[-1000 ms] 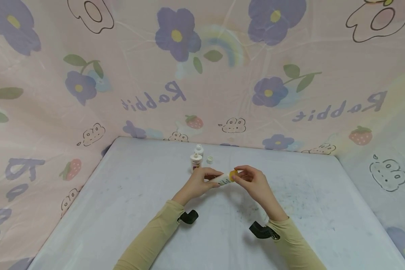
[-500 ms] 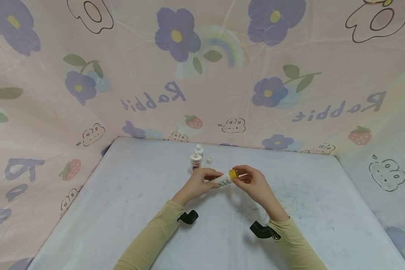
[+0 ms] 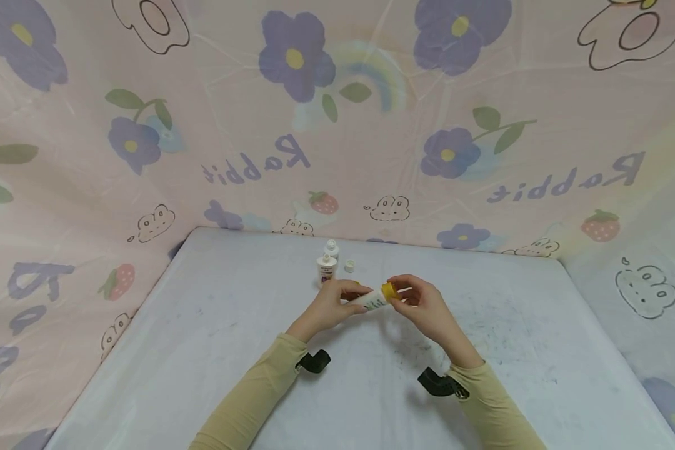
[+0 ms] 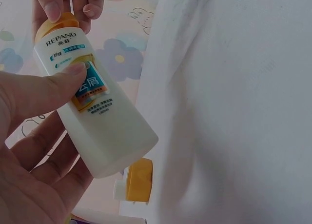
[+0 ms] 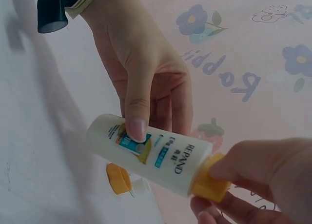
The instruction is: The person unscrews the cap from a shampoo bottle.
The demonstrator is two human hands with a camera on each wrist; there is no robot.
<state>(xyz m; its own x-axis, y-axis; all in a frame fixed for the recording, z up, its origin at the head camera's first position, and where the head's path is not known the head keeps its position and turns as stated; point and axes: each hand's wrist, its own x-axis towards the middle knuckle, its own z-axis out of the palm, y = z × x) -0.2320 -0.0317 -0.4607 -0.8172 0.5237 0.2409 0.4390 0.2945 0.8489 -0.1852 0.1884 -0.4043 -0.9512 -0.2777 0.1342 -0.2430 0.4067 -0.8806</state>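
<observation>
My left hand [image 3: 332, 303] grips a white shampoo bottle [image 4: 114, 131] that lies tilted in the air, its thumb across the blue and orange label. At the bottle's neck end sits a yellow cap [image 3: 390, 292]. My right hand [image 3: 427, 309] pinches that cap between thumb and fingers, as the right wrist view shows from close by. Behind the hands, two white bottles without caps stand on the table: the nearer one [image 3: 327, 269] has a printed label, and the farther one [image 3: 331, 249] is partly hidden by it.
A small white cap [image 3: 350, 266] lies right of the standing bottles. Another yellow cap with a white part [image 4: 140, 180] lies on the white-covered table [image 3: 202, 350], mostly hidden by my left hand in the head view. A patterned curtain [image 3: 349, 144] rises behind the table.
The fingers of my right hand have shifted on the yellow cap, so more of it shows. The bottle and my left hand stay nearly in place.
</observation>
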